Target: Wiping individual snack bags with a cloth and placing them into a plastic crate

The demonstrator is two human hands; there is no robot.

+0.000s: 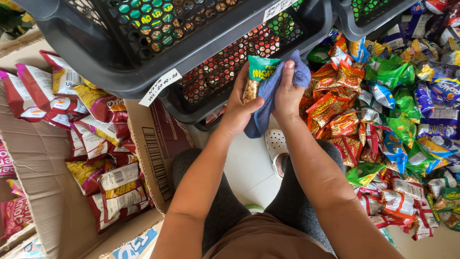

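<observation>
- Closest to me, my knees in grey trousers (225, 201) frame a strip of pale tiled floor (249, 168), with a white perforated clog (276, 144) beneath the hands; I judge that a packet let slip here would land by that foot.
- My left hand (239, 103) has its fingers wrapped around a small clear packet of peanuts with a green top (254, 79), held upright at chest height above the floor. The hold looks firm but covers only one side, so a hard wipe could push the packet out.
- My right hand (287, 93) presses a blue cloth (268, 96) against the packet, fingers closed over the fabric. I reckon the cloth's loose tail, hanging below both hands, could snag or drag.
- To my left, an open brown cardboard box (43, 163) holds red and yellow snack bags (100, 148); its flap leans toward my knee, and a careless elbow might tip bags out.
- To my right, a loose heap of orange, green and blue snack packets (383, 120) lies on the floor, near enough that a wiped packet might get mixed back in.
- Farthest off, dark grey plastic lattice baskets (191, 43) with white paper tags overhang the hands; raising the packet sharply could knock a rim.
</observation>
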